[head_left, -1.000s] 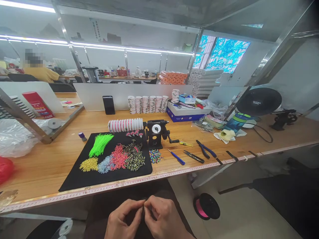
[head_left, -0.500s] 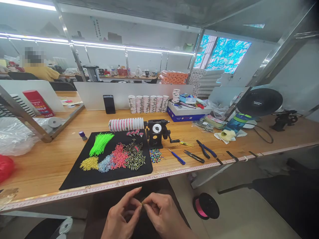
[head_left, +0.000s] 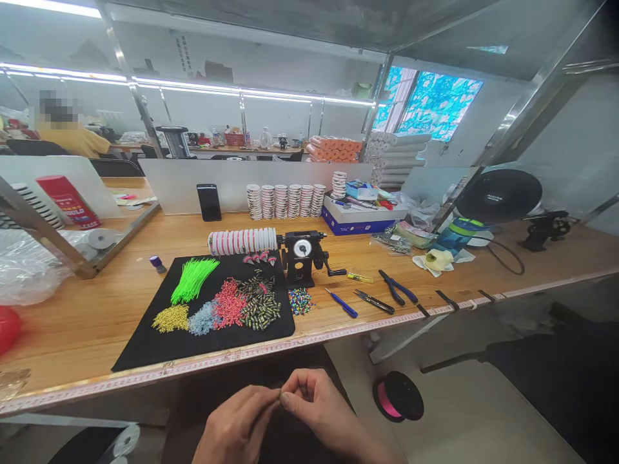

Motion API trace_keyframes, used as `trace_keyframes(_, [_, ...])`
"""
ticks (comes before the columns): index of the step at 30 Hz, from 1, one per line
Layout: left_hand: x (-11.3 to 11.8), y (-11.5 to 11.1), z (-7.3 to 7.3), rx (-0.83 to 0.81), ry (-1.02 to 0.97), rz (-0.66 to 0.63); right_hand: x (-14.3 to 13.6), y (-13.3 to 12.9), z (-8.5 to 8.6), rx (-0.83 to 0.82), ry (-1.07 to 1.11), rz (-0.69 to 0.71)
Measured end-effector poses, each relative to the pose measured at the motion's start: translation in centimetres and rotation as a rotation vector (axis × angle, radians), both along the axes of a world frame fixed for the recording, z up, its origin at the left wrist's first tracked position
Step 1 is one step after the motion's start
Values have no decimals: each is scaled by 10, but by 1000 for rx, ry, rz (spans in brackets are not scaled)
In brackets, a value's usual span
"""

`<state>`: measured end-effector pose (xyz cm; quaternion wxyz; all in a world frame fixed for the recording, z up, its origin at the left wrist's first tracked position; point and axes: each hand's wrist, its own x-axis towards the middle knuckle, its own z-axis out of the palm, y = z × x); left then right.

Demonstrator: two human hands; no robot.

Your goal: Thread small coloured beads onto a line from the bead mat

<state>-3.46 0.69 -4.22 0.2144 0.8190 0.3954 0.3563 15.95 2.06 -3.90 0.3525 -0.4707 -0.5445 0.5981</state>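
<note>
Black mat (head_left: 145, 348) with beads (head_left: 229, 306) lies far left. Near, the left hand (head_left: 236, 422) has lowered its forefinger; it and the right hand (head_left: 322, 406) pinch a tiny, unidentifiable piece (head_left: 280, 396), seemingly more firmly.

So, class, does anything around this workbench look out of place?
Possibly two things: the pink spool lies on the floor, off the workbench, and the multicoloured beads sit loose beside the black mat, while other piles are on it.

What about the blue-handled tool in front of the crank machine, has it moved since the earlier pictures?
No. The blue-handled tool lies in the same place relative to the black crank machine.
</note>
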Motion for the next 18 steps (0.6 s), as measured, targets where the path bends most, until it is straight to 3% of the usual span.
trace_keyframes(4, [4,0,1,216,140,47,-3,1,-9,-162,148,-21])
trace_keyframes(8, [7,6,9,266,88,157,-5,-1,-8,-253,275,-14])
trace_keyframes(11, [5,8,15,169,-3,218,-5,0,-4,-241,318,-58])
trace_keyframes(14, [4,6,15,19,-33,138,-5,-1,-4,-252,366,-56])
trace_keyframes(18, [5,1,8,46,-47,8,-6,-2,-8,-257,412,-36])
